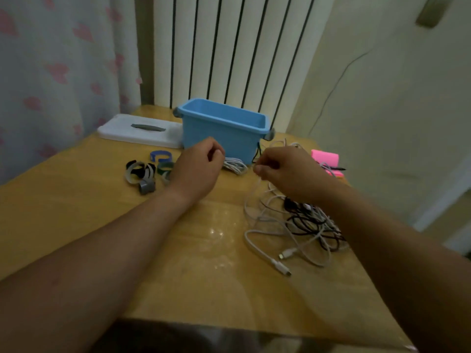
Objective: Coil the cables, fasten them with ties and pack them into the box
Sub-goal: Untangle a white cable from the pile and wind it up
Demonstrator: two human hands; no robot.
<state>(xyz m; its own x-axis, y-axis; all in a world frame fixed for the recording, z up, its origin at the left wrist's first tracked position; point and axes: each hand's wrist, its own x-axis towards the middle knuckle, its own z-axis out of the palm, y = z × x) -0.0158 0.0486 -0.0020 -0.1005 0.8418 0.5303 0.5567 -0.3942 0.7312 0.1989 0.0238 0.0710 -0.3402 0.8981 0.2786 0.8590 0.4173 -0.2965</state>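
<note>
A blue plastic box (224,128) stands open at the back of the wooden table. In front of it my left hand (201,166) holds a small coil of white cable (235,165) with curled fingers. My right hand (285,171) pinches the same white cable, which runs down to a tangled heap of white and black cables (300,222) on the right. Several cable ties (147,171), blue, green, grey and white, lie in a cluster left of my left hand.
The box's white lid (140,131) lies at the back left. A pink pad with a pen (327,161) sits at the right, near the table's edge. A radiator and a curtain stand behind the table (76,212).
</note>
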